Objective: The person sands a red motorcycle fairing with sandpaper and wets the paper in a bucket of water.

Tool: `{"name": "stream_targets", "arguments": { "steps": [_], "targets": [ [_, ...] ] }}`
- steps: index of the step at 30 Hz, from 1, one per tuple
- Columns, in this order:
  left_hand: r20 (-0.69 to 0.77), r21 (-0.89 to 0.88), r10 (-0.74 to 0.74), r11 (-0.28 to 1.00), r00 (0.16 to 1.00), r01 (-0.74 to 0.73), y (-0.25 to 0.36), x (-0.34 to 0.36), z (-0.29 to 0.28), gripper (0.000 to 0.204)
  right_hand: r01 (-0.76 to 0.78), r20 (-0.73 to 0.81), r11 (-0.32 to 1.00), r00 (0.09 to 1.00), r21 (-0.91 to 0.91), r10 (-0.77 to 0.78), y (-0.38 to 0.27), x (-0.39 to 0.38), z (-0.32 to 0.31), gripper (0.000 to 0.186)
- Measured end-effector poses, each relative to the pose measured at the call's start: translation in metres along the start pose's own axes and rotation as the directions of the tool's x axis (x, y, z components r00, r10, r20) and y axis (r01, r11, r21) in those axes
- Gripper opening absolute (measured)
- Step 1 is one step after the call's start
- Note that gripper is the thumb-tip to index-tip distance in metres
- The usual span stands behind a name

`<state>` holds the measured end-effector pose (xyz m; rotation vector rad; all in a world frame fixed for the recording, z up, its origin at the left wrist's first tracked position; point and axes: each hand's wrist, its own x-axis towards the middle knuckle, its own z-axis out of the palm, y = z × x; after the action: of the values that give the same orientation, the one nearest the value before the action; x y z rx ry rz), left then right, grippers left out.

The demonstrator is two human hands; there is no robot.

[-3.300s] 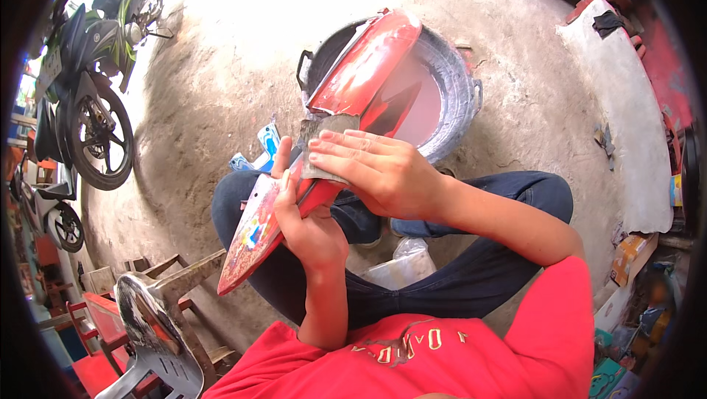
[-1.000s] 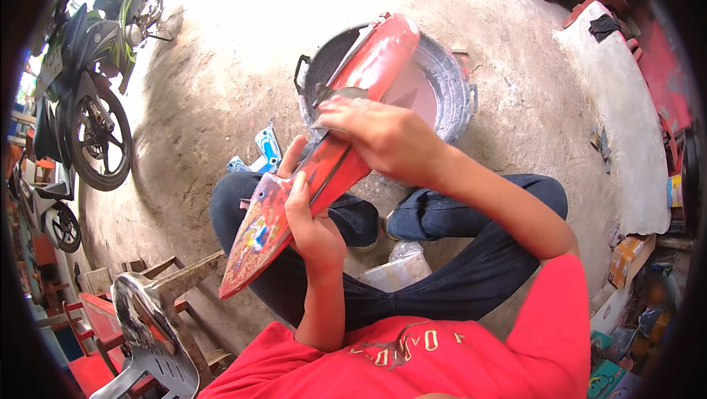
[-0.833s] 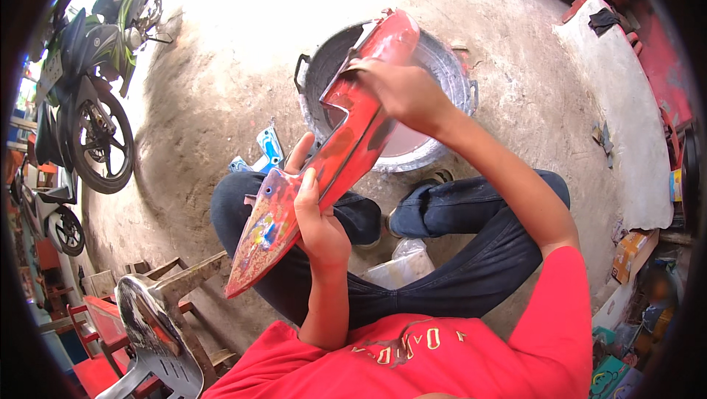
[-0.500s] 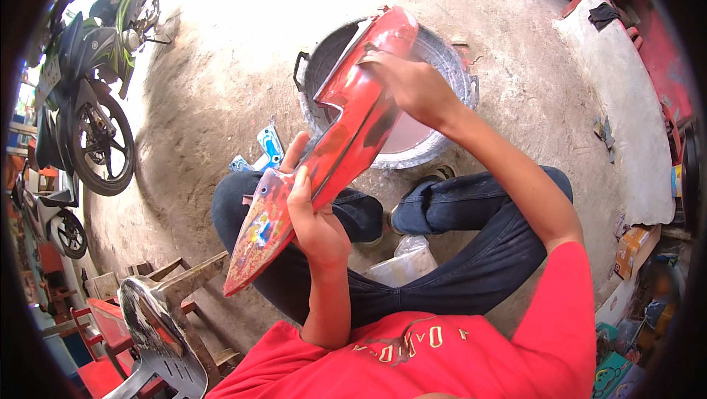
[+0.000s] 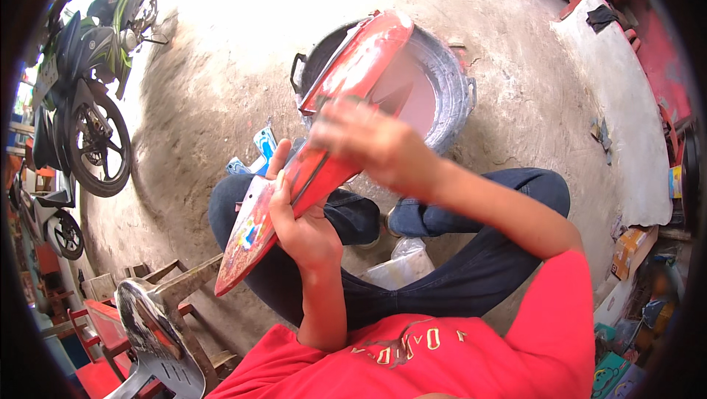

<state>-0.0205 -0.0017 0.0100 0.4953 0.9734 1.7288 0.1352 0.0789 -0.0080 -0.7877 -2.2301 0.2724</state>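
Observation:
A long red motorcycle body panel (image 5: pixel 368 56) slants from above the tub down over my left thigh. Dark patches and scuffed, multicoloured paint show on it, most at its pointed lower end. My left hand (image 5: pixel 305 233) grips the panel near that end, thumb on top and one finger sticking out past its edge. Across the panel's middle lies my right hand (image 5: pixel 372 141), blurred by motion, fingers pressed down on the surface. A thin dark sheet seems to be under its fingertips; its kind cannot be made out. Beneath the panel's upper half stands a dark round tub (image 5: pixel 449 119) of cloudy pinkish water.
Blue-and-white cut pieces (image 5: pixel 265 147) lie on the floor left of the tub. Between my legs is a translucent plastic container (image 5: pixel 401 270). A motorcycle (image 5: pixel 96 104) stands at the left, a worn chair (image 5: pixel 158 325) at lower left, a cardboard box (image 5: pixel 635 252) at right.
My right hand has slid down along the panel, from its upper part to its middle. The panel and my left hand have shifted slightly left.

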Motion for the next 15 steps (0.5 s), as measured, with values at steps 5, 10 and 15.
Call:
{"name": "stream_targets", "arguments": {
  "steps": [5, 10, 15],
  "targets": [
    [-0.021, -0.031, 0.000, 1.000, 1.000, -0.001, 0.001, 0.000, 0.002, 0.057, -0.152, 0.013, 0.988, 0.988, -0.033, 0.152, 0.047, 0.002, -0.014, 0.038],
    [-0.029, 0.015, 0.011, 1.000, 1.000, -0.010, 0.004, 0.000, 0.001, 0.056, 0.014, -0.073, 0.998, 0.997, -0.053, -0.018, 0.007, 0.005, 0.001, 0.036],
    [0.007, 0.012, -0.018, 1.000, 1.000, 0.018, 0.004, -0.001, 0.002, 0.057, -0.078, -0.092, 0.997, 0.993, -0.004, 0.077, 0.039, 0.000, -0.001, 0.034]
  ]
}}
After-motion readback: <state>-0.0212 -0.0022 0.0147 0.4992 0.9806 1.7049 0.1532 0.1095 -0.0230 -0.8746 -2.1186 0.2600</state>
